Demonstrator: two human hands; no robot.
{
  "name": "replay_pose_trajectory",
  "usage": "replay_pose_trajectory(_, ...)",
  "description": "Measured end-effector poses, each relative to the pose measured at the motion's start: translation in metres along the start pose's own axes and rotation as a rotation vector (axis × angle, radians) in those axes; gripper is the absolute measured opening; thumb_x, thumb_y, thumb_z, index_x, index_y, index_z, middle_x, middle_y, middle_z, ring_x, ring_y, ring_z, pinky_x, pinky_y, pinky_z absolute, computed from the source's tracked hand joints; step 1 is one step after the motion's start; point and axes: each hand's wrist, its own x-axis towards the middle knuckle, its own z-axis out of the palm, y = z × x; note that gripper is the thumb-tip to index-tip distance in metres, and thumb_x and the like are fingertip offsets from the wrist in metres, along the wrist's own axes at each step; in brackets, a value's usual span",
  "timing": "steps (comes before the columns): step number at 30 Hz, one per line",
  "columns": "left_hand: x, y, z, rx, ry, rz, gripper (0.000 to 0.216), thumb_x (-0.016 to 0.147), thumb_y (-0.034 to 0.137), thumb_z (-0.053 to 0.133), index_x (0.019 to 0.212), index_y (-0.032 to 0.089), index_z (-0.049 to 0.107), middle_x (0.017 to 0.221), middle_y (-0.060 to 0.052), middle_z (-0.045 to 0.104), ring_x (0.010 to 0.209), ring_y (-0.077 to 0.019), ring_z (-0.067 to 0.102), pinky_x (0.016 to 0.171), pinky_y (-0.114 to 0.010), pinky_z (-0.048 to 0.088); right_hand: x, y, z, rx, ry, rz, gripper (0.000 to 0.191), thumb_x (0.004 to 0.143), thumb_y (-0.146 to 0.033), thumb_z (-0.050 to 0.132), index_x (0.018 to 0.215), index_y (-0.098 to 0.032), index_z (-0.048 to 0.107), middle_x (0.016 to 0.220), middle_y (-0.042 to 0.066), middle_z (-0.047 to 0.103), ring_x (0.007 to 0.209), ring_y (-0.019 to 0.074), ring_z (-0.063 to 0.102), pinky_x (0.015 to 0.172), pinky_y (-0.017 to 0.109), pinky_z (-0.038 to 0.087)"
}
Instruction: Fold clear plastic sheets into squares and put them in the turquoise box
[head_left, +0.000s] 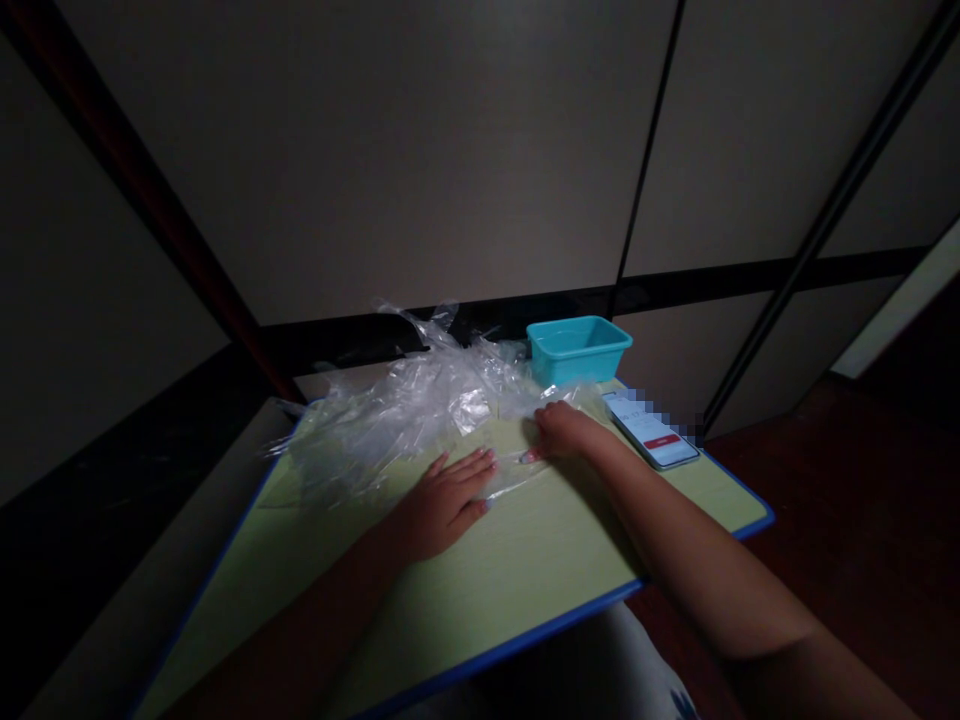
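Note:
My left hand [448, 503] lies flat with its fingers stretched out, on a thin piece of clear plastic film [504, 480] on the tabletop. Over the right part of that film is my right hand [561, 430], its fingers curled and its thumb tip on the plastic. The curled fingers seem to grip the film, though their undersides are hidden. Just beyond both hands spreads a crumpled heap of clear thin plastic [420, 400], with some finger-like ends sticking up. Whether these pieces are gloves or bags I cannot tell.
A turquoise plastic tub [570, 362] stands at the table's back right. A phone [652, 432] with a lit screen lies beside my right forearm. The pale yellow table [480, 600] has a blue edge. Panelled cabinet doors [420, 160] rise behind it.

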Motion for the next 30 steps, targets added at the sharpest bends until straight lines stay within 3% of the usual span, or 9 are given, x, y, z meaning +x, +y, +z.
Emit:
replay_pose_trajectory(7,-0.002,-0.001,0.002,-0.008,0.007,0.015,0.045,0.092,0.035,0.03,0.137,0.028,0.027,0.145,-0.003,0.024,0.133,-0.0173,0.019,0.106,-0.047,0.012,0.0,0.008,0.003,0.022,0.056,0.117,0.066,0.061,-0.054,0.067,0.109,-0.011,0.053,0.111,0.021,0.056,0.103,0.0337,0.05,0.077,0.036,0.042)
replay_pose_trajectory(18,-0.003,-0.001,0.002,-0.02,0.022,0.01,0.045,0.092,0.032,0.03,0.137,0.029,0.026,0.144,-0.001,0.027,0.133,-0.0177,0.021,0.107,-0.048,0.008,-0.001,0.006,0.002,0.025,0.113,0.154,0.061,0.062,-0.053,0.068,0.107,-0.014,0.053,0.109,0.018,0.057,0.1,0.0308,0.052,0.075,0.033,0.042)
replay_pose_trajectory(24,-0.003,0.0,0.002,-0.019,0.024,0.015,0.044,0.093,0.033,0.03,0.137,0.029,0.026,0.144,-0.001,0.027,0.133,-0.0169,0.019,0.107,-0.048,0.007,-0.002,0.001,-0.003,0.029,0.175,0.18,0.052,0.07,-0.05,0.063,0.107,-0.015,0.053,0.112,0.017,0.055,0.105,0.0308,0.048,0.078,0.035,0.041)
replay_pose_trajectory(28,-0.002,0.001,-0.001,-0.019,0.013,0.008,0.044,0.093,0.033,0.029,0.136,0.029,0.027,0.145,0.0,0.026,0.134,-0.0169,0.018,0.107,-0.049,0.007,-0.012,-0.015,-0.01,0.148,0.236,0.069,0.042,0.087,-0.042,0.041,0.116,-0.013,0.05,0.121,0.017,0.051,0.114,0.0261,0.043,0.092,0.038,0.034)
replay_pose_trajectory(30,-0.002,0.002,-0.001,-0.014,0.015,0.004,0.043,0.093,0.032,0.03,0.136,0.028,0.029,0.144,-0.001,0.028,0.134,-0.0171,0.018,0.107,-0.048,0.007,-0.021,-0.029,-0.01,0.19,0.171,-0.117,0.052,0.089,-0.044,0.035,0.131,-0.013,0.037,0.138,0.016,0.034,0.127,0.0259,0.028,0.101,0.044,0.022)
